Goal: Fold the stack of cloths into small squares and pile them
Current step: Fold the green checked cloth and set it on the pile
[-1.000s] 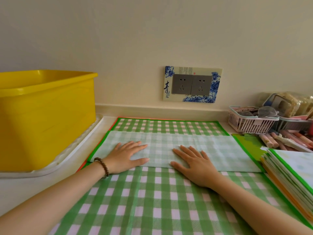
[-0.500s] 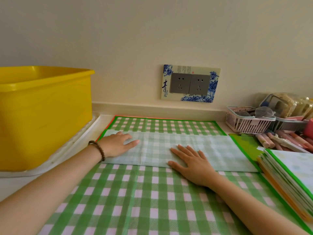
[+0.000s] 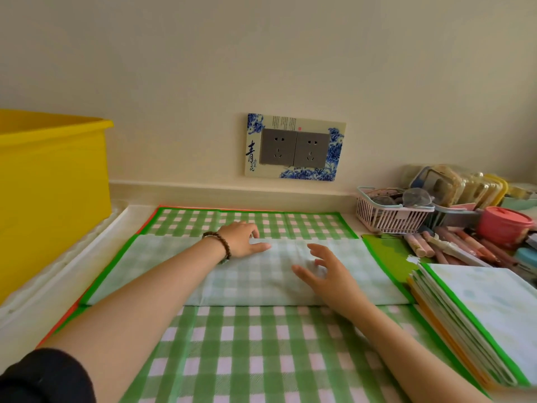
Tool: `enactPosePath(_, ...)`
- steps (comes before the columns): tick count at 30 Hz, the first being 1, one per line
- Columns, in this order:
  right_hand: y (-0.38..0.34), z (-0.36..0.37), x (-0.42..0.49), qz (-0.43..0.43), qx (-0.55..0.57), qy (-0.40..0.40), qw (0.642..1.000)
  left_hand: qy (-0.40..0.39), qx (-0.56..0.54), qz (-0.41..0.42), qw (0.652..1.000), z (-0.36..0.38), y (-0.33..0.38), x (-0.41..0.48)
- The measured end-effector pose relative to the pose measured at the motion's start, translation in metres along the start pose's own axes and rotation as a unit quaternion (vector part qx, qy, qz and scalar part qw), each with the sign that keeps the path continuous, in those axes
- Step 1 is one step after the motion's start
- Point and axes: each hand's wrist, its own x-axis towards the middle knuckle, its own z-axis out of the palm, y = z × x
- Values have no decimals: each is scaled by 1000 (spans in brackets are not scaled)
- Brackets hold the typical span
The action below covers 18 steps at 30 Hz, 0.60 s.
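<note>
We see only part of the tub (image 3: 52, 184), which the left edge cuts. The pile (image 3: 479, 309) of folded cloths runs off the right and lower edges, so we cannot count it. The left grip (image 3: 241, 239) hides its fingertips at the far edge of the cloth (image 3: 261, 283); we cannot tell whether they pinch it. The left forearm covers a strip of that cloth. The fine print on the socket plate (image 3: 295, 146) is too small to read. The contents of the basket (image 3: 389, 216) are blurred. The corner cuts the sleeve (image 3: 43, 376).

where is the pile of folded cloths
In the head view, the pile of folded cloths lies at the right edge, just in front of the pens.
</note>
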Motion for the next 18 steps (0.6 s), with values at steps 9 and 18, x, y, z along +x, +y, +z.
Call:
enactPosePath(9, 2, 1, 1, -14, 2, -2, 1000, -86, -3, -1, 996, -21, 3, -7)
enactPosePath(18, 2, -1, 2, -45, 20, 87, 995, 19, -237, 71, 969, -19, -16, -42)
